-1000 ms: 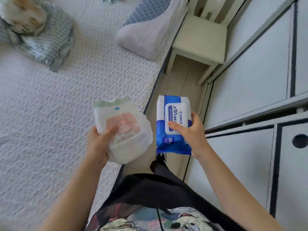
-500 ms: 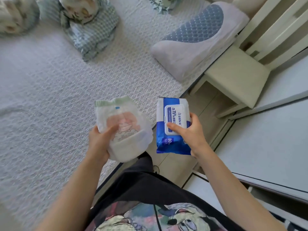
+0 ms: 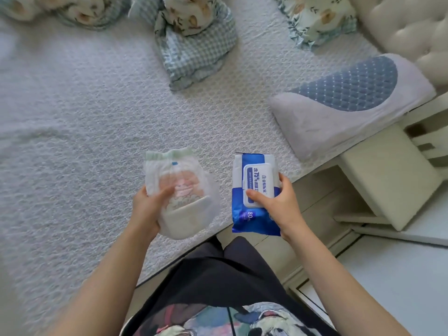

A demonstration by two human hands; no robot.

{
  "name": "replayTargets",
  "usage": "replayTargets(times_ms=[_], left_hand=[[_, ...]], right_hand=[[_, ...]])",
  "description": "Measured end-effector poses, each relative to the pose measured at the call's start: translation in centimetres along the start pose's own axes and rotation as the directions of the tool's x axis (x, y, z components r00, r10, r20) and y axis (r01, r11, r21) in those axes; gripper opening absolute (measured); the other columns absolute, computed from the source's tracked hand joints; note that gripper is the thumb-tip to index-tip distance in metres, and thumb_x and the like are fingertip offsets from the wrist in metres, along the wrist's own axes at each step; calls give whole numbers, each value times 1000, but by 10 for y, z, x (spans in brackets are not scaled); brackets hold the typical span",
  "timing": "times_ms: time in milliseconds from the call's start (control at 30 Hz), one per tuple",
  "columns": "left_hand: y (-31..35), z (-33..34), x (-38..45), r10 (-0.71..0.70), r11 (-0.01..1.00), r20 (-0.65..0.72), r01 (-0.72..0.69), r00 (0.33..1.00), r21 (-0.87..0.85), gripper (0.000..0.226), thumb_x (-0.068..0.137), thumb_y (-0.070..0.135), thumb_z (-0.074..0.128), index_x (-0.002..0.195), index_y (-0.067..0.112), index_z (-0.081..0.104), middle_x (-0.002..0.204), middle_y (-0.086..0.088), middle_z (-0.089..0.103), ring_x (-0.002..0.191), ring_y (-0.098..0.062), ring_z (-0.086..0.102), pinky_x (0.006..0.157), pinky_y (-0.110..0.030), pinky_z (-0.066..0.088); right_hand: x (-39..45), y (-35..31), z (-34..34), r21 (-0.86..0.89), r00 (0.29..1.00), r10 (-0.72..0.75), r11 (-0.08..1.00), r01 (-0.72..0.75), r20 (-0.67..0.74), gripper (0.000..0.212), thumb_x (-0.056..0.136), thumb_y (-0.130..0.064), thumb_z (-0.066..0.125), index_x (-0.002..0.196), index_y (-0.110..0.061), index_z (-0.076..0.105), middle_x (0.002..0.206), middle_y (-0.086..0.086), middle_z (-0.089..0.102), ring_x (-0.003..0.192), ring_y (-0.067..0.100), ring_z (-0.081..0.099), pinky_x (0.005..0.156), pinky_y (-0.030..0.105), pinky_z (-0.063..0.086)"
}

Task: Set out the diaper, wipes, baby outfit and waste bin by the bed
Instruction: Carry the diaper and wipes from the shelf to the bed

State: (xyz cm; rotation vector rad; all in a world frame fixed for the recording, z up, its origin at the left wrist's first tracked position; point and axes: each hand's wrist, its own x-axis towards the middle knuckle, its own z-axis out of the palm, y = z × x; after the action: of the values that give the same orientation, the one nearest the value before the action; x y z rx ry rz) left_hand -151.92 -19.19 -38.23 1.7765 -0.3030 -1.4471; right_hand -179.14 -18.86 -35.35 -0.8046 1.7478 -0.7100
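1. The diaper (image 3: 180,194) is white and folded, with a pale green waistband on top. It is in the left hand (image 3: 148,209), whose fingers are closed around its lower left side, with the thumb pressed on the front print. It hangs in the air above the near edge of the bed (image 3: 72,132) and does not touch it.

2. The pack of wipes (image 3: 254,190) is blue with a white flip lid. The right hand (image 3: 278,202) grips it from the right side, with the thumb curled over the lower edge of the lid. It is held just beside the diaper, over the bed's edge and the strip of floor (image 3: 322,190).

3. My judgement of progress: two of the four things are fetched, but neither is laid down yet. Placing them on the bed seems to be the step in hand.

4. The waste bin is not in view. Some folded patterned cloths (image 3: 194,44) lie at the far side of the bed; I cannot tell if any of them is the baby outfit. So the outfit and the bin probably remain to be done.

5. Further out, a grey and blue pillow (image 3: 339,112) lies at the right of the bed, near a pale stool (image 3: 388,170) on the floor.
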Motion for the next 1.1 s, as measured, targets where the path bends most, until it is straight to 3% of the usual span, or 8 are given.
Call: replayTargets(times_ms=[167,333,667,767,967,1100], left_hand=[[3,2,39,-50,996,-66,45,997,-79,24,79,5,74,100,14,65,99,-14,73,86,-32,71,76,-47,58],[11,14,80,-73,991,-114,58,991,-124,22,85,5,68,105,13,65,92,-8,72,79,-24,69,71,-38,56],[12,49,215,-114,987,-229,83,967,-141,18,93,12,61,111,13,63,96,-7,71,78,-19,68,63,-32,52],[9,58,261,-137,982,-214,105,967,-155,15,93,11,61,108,13,63,92,-6,71,77,-19,68,61,-31,53],[-1,65,340,-116,983,-186,85,976,-165,20,92,12,63,112,10,63,93,-5,71,78,-18,69,63,-30,54],[-6,54,381,-123,959,-139,82,983,-270,22,92,9,62,114,8,62,98,-10,72,75,-18,73,56,-28,57]], right_hand=[[47,-24,23,-86,998,-14,996,19,66,82,61,-34,88,126,-31,38,117,-6,60,103,10,63,90,41,55],[102,-46,46,-148,994,-11,989,27,111,84,65,-26,87,132,-23,36,118,-4,59,103,7,60,91,35,53],[262,-59,109,-297,973,-5,952,76,233,91,61,-28,88,135,-23,35,122,-4,56,106,11,59,95,38,51],[312,-51,138,-336,964,-19,935,111,266,91,61,-27,88,136,-22,35,122,-5,53,108,10,57,96,33,47],[394,-29,195,-422,948,-18,893,158,317,99,51,-39,84,135,-25,33,123,-2,53,112,16,55,98,43,47],[430,-25,228,-415,936,-53,886,204,347,100,48,-43,81,134,-27,33,123,-3,55,111,16,56,97,43,48]])
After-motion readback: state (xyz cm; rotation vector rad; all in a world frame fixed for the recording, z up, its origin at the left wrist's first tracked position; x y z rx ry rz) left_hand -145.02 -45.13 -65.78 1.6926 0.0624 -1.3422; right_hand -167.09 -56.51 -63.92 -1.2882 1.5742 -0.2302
